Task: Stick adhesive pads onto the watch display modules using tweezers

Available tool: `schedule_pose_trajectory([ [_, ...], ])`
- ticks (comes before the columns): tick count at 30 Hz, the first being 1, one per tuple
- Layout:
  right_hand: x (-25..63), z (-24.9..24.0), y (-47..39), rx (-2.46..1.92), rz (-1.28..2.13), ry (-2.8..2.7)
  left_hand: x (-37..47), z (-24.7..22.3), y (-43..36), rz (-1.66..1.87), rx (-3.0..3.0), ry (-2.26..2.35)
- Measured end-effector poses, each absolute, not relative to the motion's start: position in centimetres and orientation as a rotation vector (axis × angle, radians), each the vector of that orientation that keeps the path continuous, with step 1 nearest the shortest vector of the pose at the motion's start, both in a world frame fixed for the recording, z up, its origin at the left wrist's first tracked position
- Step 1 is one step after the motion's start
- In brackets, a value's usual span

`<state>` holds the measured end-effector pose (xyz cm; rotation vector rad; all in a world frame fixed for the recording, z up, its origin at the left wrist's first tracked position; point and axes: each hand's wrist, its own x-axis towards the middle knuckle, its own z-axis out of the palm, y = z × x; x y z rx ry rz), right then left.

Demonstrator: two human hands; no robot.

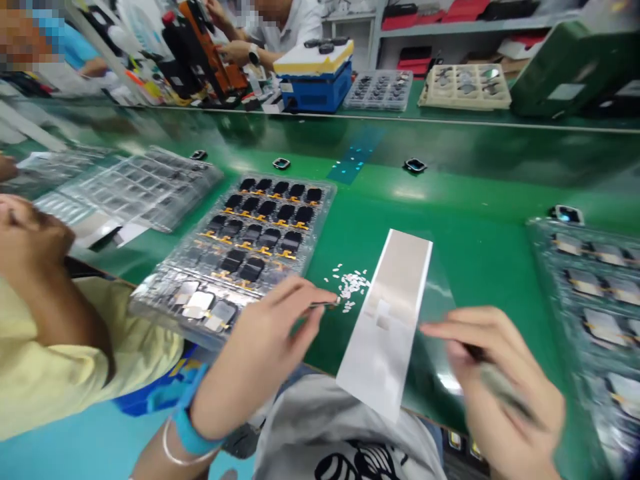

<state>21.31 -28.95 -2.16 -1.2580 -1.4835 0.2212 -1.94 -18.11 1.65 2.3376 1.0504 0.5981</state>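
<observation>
My left hand (273, 327) pinches a small thin piece (325, 304), seen nearly edge-on, beside a scattered pile of tiny white pieces (353, 285). My right hand (505, 387) is closed around a slim grey tool (510, 393), smeared by motion; it looks like tweezers, but its tip is hard to make out. Between my hands a long strip of backing paper (395, 280) slants across the bench, with small pale rectangles near its middle. Left of the pile lies a clear tray of small black screens (267, 212) with orange flex cables.
At the right edge stands another clear tray (547, 280) of screens. Watch frames (415, 165) lie along the back of the green bench (480, 247). A blue strip (355, 160) is stuck there. At left, a person's arm in a yellow sleeve (95, 353) rests near stacked trays (150, 180).
</observation>
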Motion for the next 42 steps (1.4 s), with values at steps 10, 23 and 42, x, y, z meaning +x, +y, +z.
schedule_pose_trajectory([
  [10, 20.5, -3.0, -26.5, -1.467, -0.100, -1.764, 4.8, -4.6, -20.1, 0.622, 1.578, 0.727],
  [23, 20.2, -4.0, -26.1, -1.502, -0.158, -1.862, 4.7, -5.3, -20.2, 0.760, 1.563, 0.732],
  [42, 21.1, -2.5, -19.7, -1.567, 1.180, -1.389, 4.2, -5.3, -21.0, 0.876, 1.263, 0.793],
])
